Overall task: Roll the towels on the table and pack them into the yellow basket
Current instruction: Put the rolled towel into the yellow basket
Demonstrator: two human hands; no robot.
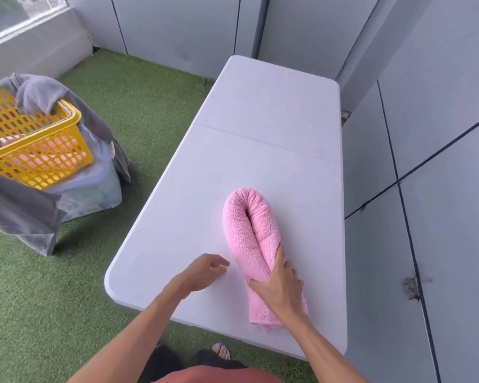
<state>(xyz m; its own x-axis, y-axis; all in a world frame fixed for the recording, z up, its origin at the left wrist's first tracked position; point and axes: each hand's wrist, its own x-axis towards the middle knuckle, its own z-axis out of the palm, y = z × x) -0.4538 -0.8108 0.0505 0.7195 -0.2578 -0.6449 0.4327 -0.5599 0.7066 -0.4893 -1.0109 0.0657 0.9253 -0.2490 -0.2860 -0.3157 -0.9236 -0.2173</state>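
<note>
White plastic folding table (260, 111) fills frame centre; yellow perforated plastic basket (39, 150) sits well apart at upper left, off the table. Pink terry towel roll (246, 230), doubled into a U, runs near-to-far at lower centre-right. Right hand (281, 286) grips its near end; left hand (205, 272), relaxed and holding nothing, hovers just beside it on the basket side.

White folding table (260, 161), seam across the middle. One pink towel (249, 230) on it, rolled and bent double, at 5 o'clock from table centre, fold pointing 12 o'clock.
</note>
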